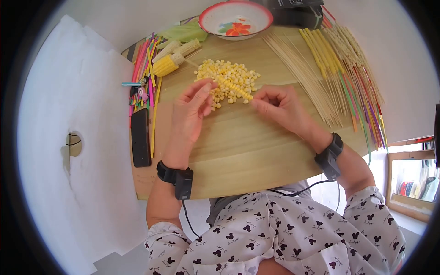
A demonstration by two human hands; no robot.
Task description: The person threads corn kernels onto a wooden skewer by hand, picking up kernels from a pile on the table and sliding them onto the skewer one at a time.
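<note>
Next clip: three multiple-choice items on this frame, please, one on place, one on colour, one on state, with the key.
1. The phone lies: A on the lap B left of the left hand C on the floor.
2. The kernels are: A yellow B purple C black.
3. The bowl is: A overturned B upright, without kernels C heaped with kernels.
Key: 1 B, it lies at the board's left edge; 2 A, they show plainly yellow; 3 B, its painted inside shows.

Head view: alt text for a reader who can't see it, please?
The left hand and right hand meet at a pile of corn kernels on a wooden board. Corn cobs, a bowl and skewers lie around it.
</note>
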